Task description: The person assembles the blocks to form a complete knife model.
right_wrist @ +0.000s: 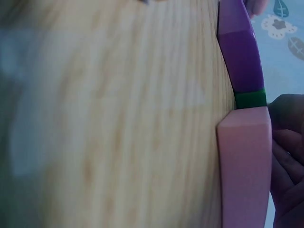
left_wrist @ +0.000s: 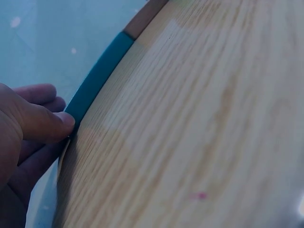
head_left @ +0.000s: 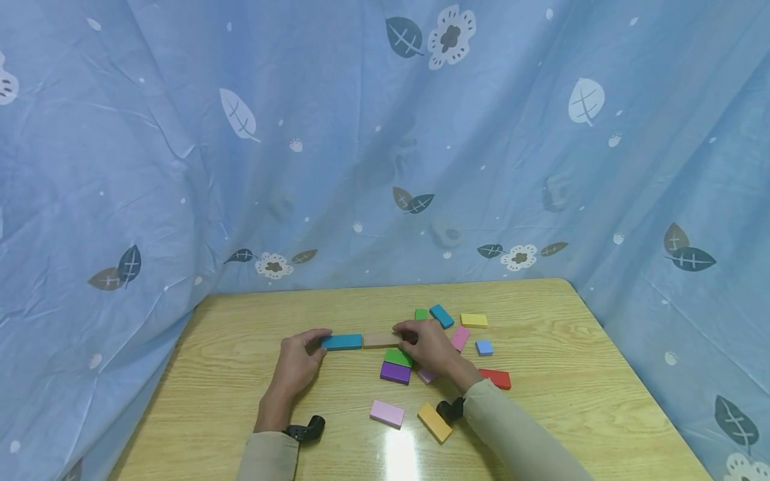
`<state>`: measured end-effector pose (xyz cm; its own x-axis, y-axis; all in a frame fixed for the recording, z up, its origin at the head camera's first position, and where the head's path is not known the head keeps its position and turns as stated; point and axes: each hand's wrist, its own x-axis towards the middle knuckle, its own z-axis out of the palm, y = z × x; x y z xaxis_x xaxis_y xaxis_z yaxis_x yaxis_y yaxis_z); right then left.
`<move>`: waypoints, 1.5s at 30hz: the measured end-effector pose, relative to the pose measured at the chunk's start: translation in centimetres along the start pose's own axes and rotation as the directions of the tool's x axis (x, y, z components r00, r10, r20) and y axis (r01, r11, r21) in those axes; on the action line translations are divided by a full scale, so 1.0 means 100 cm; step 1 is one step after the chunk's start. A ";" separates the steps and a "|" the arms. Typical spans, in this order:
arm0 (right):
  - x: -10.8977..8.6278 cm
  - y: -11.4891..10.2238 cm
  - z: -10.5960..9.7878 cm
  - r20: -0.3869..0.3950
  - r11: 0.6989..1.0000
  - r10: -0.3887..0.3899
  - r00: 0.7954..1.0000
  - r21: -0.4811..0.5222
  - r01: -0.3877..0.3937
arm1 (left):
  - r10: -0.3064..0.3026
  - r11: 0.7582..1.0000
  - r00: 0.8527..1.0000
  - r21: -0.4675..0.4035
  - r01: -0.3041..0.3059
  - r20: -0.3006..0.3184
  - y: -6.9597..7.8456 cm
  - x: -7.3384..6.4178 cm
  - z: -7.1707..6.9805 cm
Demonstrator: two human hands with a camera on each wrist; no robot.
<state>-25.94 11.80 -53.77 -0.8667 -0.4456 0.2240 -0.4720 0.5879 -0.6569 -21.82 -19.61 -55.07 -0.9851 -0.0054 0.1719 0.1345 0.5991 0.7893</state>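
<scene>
A blue block (head_left: pixel 341 342) and a tan wooden block (head_left: pixel 380 341) lie end to end in a straight row on the table. My left hand (head_left: pixel 297 364) pinches the blue block's left end; in the left wrist view the thumb (left_wrist: pixel 61 122) presses against its side. At the row's other end, my right hand (head_left: pixel 433 347) grips the tan block's right end between thumb and fingers. A green block (head_left: pixel 398 357) sits just below the tan one, touching a purple block (head_left: pixel 396 373). In the right wrist view, a pink block (right_wrist: pixel 244 166) partly hides the contact of the right hand (right_wrist: pixel 287 142).
Around the right hand lie a dark blue block (head_left: pixel 442 316), a yellow block (head_left: pixel 474 321), a small blue block (head_left: pixel 484 347) and a red block (head_left: pixel 496 379). A light pink block (head_left: pixel 388 413) and an orange block (head_left: pixel 434 423) are nearer. A patterned curtain (head_left: pixel 337 167) hangs behind the table.
</scene>
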 end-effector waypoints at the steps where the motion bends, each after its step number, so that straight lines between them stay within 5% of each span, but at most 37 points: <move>1: 0.000 0.000 0.000 0.002 1.000 -0.003 1.000 -0.003 0.003 | 0.000 1.000 1.000 0.003 0.000 0.000 0.000 0.000 0.000; 33: -0.001 -0.006 -0.002 0.026 0.999 -0.007 1.000 -0.043 0.008 | 0.018 1.000 1.000 0.016 -0.018 0.011 0.000 0.000 0.001; 39: 0.000 -0.002 -0.017 0.065 0.997 0.026 0.998 0.076 -0.031 | 0.004 1.000 1.000 0.017 -0.004 0.021 -0.001 -0.001 0.003; 45: 0.004 0.009 -0.040 -0.055 0.986 0.060 0.997 0.161 -0.051 | 0.003 1.000 1.000 0.018 -0.003 0.022 0.000 -0.001 0.001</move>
<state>-27.37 14.85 -51.40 -0.9012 -0.3713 0.2236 -0.3954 0.4929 -0.7750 -21.74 -19.58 -55.14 -0.9868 0.0135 0.1612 0.1354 0.6136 0.7779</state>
